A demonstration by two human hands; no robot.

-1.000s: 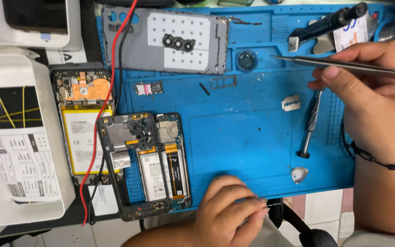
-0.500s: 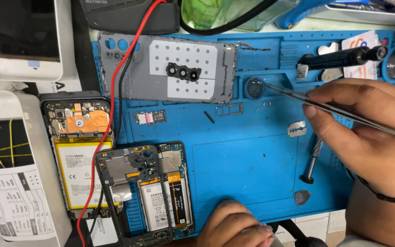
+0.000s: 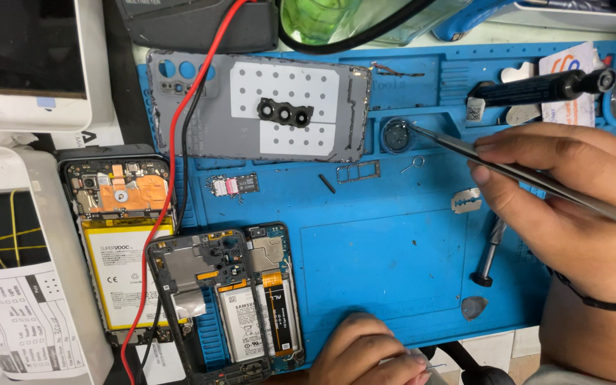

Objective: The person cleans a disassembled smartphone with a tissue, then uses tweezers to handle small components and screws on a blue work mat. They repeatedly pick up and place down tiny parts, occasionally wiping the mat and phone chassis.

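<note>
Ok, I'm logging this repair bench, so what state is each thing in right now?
Right hand: grips tweezers.
Tweezers: tips at round recess of blue mat.
Left hand: at mat's near edge.
Two phones: backs off, batteries exposed.
Back cover: lying inside up.
Screwdriver: lying loose.

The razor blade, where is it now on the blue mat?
In the head view, the razor blade lies flat right of centre on the blue mat, just left of the right hand, above the screwdriver.

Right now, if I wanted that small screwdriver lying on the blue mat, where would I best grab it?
Probably the thin metal shaft of the screwdriver, pinched from above. It lies flat on the blue mat with bare mat to its left; its upper end is hidden under the right hand.
</note>
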